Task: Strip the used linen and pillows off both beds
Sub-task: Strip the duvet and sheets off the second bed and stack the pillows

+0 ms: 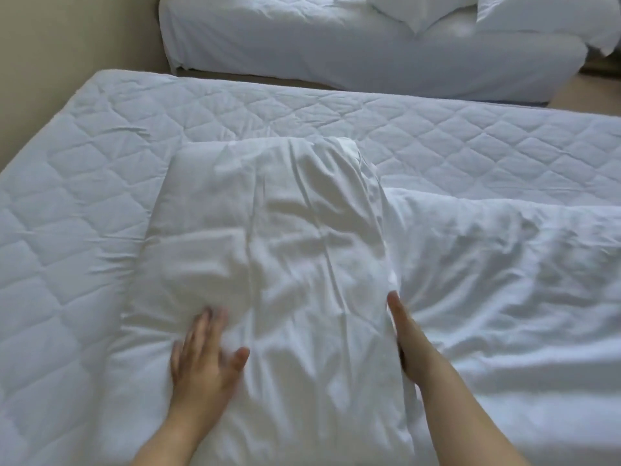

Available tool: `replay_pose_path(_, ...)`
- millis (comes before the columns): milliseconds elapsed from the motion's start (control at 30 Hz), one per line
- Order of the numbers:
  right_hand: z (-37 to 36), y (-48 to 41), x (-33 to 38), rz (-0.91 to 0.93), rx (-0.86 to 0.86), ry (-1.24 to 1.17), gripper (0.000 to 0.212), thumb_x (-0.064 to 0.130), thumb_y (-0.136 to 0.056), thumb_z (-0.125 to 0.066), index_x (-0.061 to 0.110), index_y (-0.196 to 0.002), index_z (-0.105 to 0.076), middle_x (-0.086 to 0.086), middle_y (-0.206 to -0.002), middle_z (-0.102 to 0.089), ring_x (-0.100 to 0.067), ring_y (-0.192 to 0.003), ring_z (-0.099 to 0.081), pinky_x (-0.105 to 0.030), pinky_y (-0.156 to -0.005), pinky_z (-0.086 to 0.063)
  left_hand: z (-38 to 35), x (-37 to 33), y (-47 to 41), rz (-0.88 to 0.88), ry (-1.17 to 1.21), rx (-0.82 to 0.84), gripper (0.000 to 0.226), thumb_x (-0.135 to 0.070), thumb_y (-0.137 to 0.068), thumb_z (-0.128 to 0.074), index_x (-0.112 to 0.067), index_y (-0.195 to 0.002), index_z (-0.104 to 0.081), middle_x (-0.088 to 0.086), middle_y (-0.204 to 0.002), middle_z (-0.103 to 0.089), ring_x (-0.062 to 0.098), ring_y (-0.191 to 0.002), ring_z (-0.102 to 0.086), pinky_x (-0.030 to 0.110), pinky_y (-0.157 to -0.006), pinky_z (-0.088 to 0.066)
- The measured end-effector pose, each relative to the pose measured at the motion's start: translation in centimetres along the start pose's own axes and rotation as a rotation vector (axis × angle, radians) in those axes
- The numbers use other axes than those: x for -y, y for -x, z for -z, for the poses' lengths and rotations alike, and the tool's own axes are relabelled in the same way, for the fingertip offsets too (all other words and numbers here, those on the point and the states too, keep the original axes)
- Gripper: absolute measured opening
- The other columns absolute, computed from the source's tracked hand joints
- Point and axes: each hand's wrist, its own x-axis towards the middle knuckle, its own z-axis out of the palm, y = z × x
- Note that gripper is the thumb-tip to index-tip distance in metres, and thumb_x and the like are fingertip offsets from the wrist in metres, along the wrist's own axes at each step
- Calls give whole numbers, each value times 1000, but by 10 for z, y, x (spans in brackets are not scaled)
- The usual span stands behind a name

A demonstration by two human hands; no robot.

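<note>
Near bed and far bed look stripped to their quilted covers, with pillows left to clear.
Heaped pillows lie on the far bed. On the near bed a cased pillow lies beside rumpled white linen. The left hand presses flat on that pillow, fingers spread. The right hand lies straight-fingered against its side, gripping nothing.

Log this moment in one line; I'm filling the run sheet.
left hand: flat on pillow | right hand: at pillow's right edge | far bed: pillows on it
</note>
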Motion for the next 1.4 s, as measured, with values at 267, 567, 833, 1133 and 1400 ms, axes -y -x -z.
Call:
replay_pose_path(267, -7, 82, 6, 403, -128, 318, 42, 23, -60, -58, 34, -99, -52, 18, -87, -64, 5, -77, -63, -10, -66, -50, -10, -103, -14, -446, -5, 310, 86, -88, -59, -11, -50, -131, 17, -15, -150, 7, -15, -132, 20, 9, -105, 20)
replay_pose_path(567, 38, 71, -48, 140, -274, 299, 55, 11, -83, -66, 14, -129, -36, 3, -113, -50, -12, -99, -48, -16, -79, -41, -85, -72, 19, -557, -442, 421, 54, -58, -91, -12, -26, -124, -40, 2, -116, -67, 15, -118, -38, 30, -115, 4)
replay_pose_path(833, 20, 38, 2, 325, -485, 549, 50, 16, -87, -55, 11, -133, -35, -8, -112, -60, -28, -104, -57, -34, -88, -42, -41, -59, 23, -309, -273, 137, 56, -53, -95, -3, -26, -138, -28, 10, -141, -40, 9, -143, -8, 27, -114, 7)
replay_pose_path(1133, 45, 72, -42, 138, -389, 760, 73, 31, -87, -58, 19, -146, -17, -1, -145, -39, -21, -130, -42, -33, -105, -36, -32, -22, 36, -175, -454, 365, 84, -60, -89, 3, -16, -123, -59, 13, -131, -55, 24, -136, -31, 28, -112, 18)
replay_pose_path(1400, 127, 121, -62, 139, -630, 870, 68, 35, -89, -55, 25, -145, -19, 2, -154, -19, -16, -141, -18, -30, -112, -16, -56, -103, 54, -41, -133, 267, 93, -67, -68, -13, -18, -146, -19, 4, -156, -14, 19, -145, -9, 34, -114, -2)
